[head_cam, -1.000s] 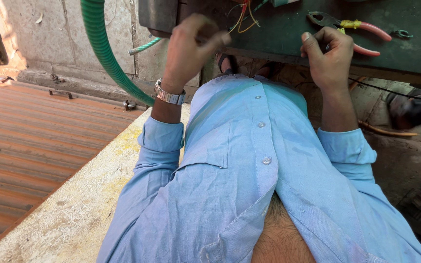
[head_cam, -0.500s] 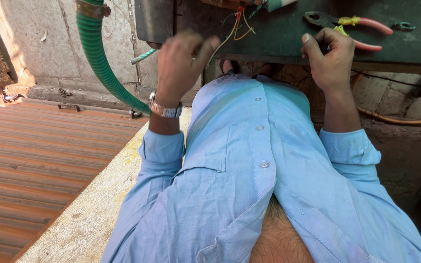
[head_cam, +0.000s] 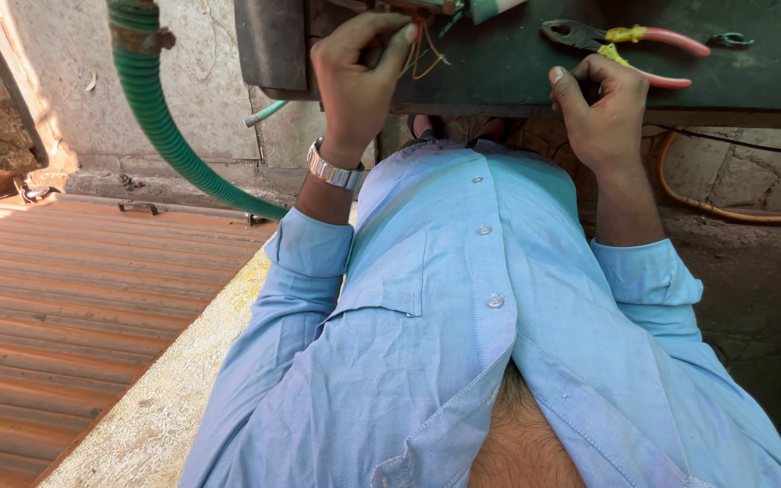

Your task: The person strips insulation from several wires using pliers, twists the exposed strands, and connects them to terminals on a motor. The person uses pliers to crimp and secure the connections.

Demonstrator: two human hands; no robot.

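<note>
Up at the dark panel point(head_cam: 517, 72), left hand point(head_cam: 354, 81) pinches wires point(head_cam: 422, 50); right hand point(head_cam: 603, 108) curls closed.

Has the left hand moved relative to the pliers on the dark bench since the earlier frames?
Yes. The left hand has risen toward the bundle of wires at the bench edge, ending nearly level with the pliers, which stayed put.

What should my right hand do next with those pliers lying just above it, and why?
Probably lift the right hand off the panel edge and take the pink-handled pliers just above it. The left hand already pinches the thin wires, and the pliers lie untouched.
</note>
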